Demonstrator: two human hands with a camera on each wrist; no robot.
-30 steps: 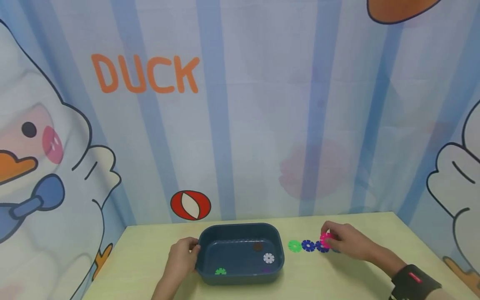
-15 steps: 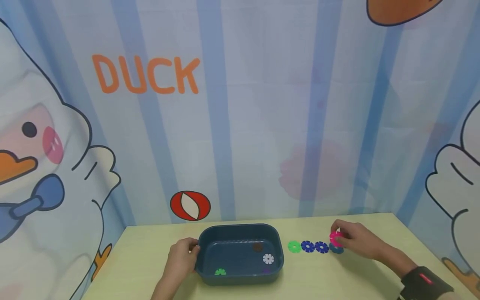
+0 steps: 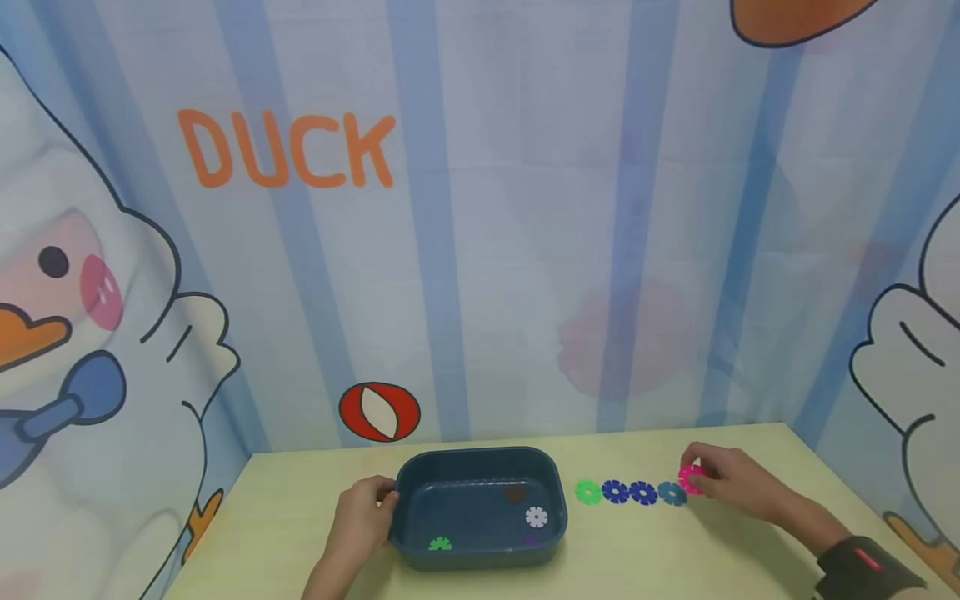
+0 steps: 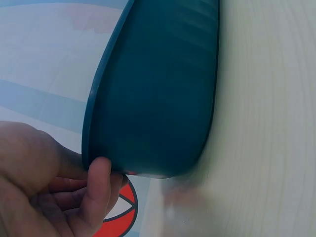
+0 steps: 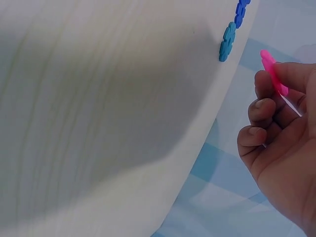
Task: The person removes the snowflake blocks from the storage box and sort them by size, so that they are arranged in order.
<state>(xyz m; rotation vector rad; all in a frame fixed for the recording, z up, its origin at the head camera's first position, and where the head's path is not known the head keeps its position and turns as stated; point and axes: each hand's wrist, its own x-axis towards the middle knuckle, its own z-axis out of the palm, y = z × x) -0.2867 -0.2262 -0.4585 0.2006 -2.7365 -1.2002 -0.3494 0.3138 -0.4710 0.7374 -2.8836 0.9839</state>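
Observation:
My right hand point(image 3: 731, 483) pinches a pink snowflake disc point(image 3: 690, 478) point(image 5: 273, 70) just right of a row of discs lying flat on the table: green point(image 3: 588, 492), two dark blue point(image 3: 616, 492) and teal point(image 3: 672, 493) point(image 5: 227, 42). A thin white piece shows behind the pink disc in the right wrist view. My left hand point(image 3: 362, 514) point(image 4: 54, 190) grips the left rim of a dark blue tub point(image 3: 480, 462) point(image 4: 158, 94). Inside the tub lie a white disc point(image 3: 536, 517), a green disc point(image 3: 440, 544), a brown one point(image 3: 514, 493) and a purple one point(image 3: 532, 540).
The pale wooden table point(image 3: 300, 508) ends at a cartoon duck backdrop point(image 3: 480, 208) right behind the tub. Its right edge runs close past my right wrist, which wears a black band point(image 3: 862, 567).
My right hand has carried the pink disc rightward along the row, uncovering the teal disc. The left hand and tub have stayed put.

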